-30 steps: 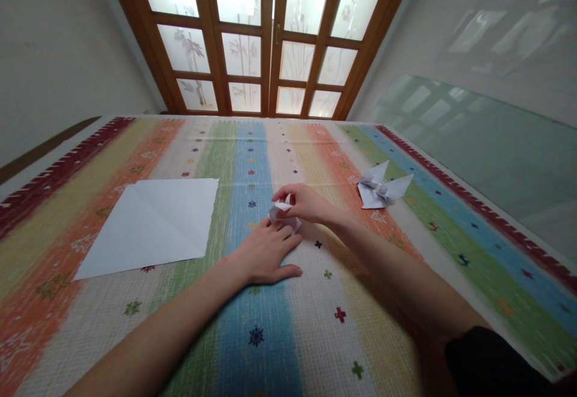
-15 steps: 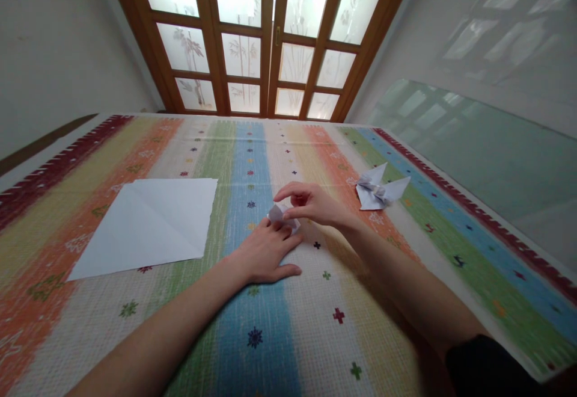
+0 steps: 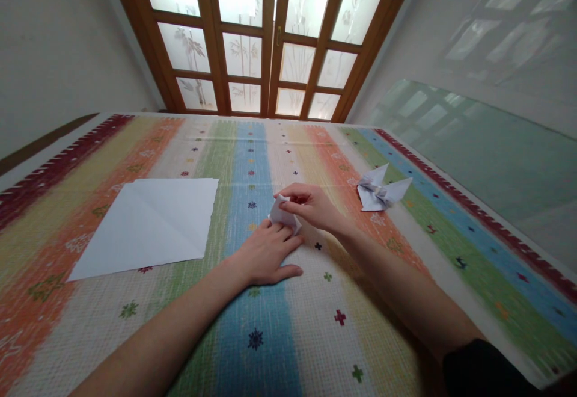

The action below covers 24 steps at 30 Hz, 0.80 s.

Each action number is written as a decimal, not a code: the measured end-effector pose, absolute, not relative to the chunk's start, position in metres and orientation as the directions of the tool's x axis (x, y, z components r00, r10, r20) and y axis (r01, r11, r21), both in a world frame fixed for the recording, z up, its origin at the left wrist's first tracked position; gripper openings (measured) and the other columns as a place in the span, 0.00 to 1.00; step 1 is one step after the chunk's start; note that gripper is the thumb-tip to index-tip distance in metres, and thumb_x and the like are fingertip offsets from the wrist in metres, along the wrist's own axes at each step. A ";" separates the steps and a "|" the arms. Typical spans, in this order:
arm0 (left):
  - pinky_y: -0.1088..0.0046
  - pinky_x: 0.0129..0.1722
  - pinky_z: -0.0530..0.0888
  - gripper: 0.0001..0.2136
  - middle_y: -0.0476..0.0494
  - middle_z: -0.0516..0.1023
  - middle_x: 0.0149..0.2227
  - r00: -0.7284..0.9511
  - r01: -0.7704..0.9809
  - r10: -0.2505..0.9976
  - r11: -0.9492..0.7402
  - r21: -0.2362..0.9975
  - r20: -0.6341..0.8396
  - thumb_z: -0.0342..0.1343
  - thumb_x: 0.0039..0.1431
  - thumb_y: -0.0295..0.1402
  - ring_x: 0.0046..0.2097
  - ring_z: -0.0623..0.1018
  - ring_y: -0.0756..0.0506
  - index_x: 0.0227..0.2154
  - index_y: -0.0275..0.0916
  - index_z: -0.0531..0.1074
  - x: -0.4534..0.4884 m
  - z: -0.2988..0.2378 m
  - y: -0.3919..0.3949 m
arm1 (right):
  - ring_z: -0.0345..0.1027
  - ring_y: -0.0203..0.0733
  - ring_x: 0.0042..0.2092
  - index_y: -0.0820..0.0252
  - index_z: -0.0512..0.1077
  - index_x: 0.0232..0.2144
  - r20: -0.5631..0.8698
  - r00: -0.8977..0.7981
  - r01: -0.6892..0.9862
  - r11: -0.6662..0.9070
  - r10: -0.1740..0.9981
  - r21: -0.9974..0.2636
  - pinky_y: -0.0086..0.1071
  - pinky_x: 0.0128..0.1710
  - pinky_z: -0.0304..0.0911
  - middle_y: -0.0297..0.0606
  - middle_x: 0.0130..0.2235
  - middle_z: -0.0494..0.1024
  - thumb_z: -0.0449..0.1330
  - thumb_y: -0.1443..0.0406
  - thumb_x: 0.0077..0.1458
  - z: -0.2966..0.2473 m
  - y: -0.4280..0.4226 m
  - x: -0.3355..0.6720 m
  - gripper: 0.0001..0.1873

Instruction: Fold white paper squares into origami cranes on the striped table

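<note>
A small folded piece of white paper [image 3: 280, 212] lies on the striped tablecloth [image 3: 252, 373], partly hidden by my fingers. My left hand [image 3: 270, 252] rests flat, palm down, its fingertips pressing the near side of the folded paper and its thumb stretched out to the right. Coming in from the right, my right hand [image 3: 311, 203] pinches the paper's upper flap between thumb and forefinger. The flap stands up from the cloth.
To the left lies a stack of white paper sheets [image 3: 153, 222] with a diagonal crease. Folded white paper cranes [image 3: 381, 189] sit on the right of the cloth. Wooden doors with glass panes [image 3: 270, 54] stand beyond the table's far edge.
My right thumb and forefinger have closed on the paper's flap, which now stands higher. The left hand has stayed in place.
</note>
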<state>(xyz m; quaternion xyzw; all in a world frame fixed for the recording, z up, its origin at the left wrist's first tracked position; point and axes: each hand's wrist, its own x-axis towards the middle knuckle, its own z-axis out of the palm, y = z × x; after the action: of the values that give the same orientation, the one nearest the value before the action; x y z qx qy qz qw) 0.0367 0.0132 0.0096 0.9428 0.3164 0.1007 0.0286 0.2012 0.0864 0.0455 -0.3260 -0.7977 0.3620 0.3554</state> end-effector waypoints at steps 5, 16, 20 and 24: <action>0.60 0.40 0.67 0.20 0.40 0.76 0.36 0.740 0.532 0.572 -0.820 0.212 0.353 0.51 0.61 0.50 0.38 0.74 0.40 0.43 0.38 0.73 0.033 0.008 0.013 | 0.72 0.39 0.37 0.58 0.79 0.37 0.401 -0.456 0.268 0.552 0.795 -0.790 0.32 0.37 0.64 0.39 0.37 0.81 0.58 0.56 0.59 0.042 0.084 0.204 0.14; 0.72 0.31 0.69 0.09 0.47 0.77 0.32 -0.096 0.319 0.879 -0.417 0.851 0.467 0.61 0.53 0.36 0.30 0.72 0.49 0.36 0.40 0.75 0.023 0.056 0.025 | 0.53 0.31 0.25 0.61 0.69 0.23 0.101 -0.628 0.121 0.226 0.771 -0.967 0.26 0.25 0.51 0.28 0.22 0.62 0.58 0.45 0.54 0.060 0.065 0.194 0.25; 0.72 0.28 0.69 0.06 0.49 0.78 0.26 -0.113 0.383 0.901 -0.350 0.855 0.419 0.59 0.53 0.36 0.27 0.73 0.49 0.26 0.39 0.77 0.022 0.061 0.024 | 0.47 0.30 0.25 0.60 0.64 0.21 0.102 -0.630 0.107 0.217 0.770 -0.970 0.27 0.24 0.48 0.26 0.22 0.55 0.57 0.44 0.54 0.062 0.059 0.187 0.26; 0.73 0.28 0.70 0.06 0.50 0.79 0.25 -0.110 0.427 0.896 -0.348 0.835 0.430 0.59 0.52 0.34 0.26 0.74 0.49 0.23 0.40 0.77 0.020 0.063 0.024 | 0.46 0.31 0.25 0.58 0.58 0.19 0.103 -0.626 0.137 0.239 0.773 -0.961 0.27 0.24 0.47 0.27 0.21 0.54 0.54 0.45 0.56 0.060 0.058 0.187 0.27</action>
<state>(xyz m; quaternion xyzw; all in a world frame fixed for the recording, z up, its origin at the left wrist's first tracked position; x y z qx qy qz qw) 0.0196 0.0238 0.0626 0.6291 0.5259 0.5274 0.2224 0.1867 0.0585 0.0600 -0.3126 -0.7280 0.5319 0.2989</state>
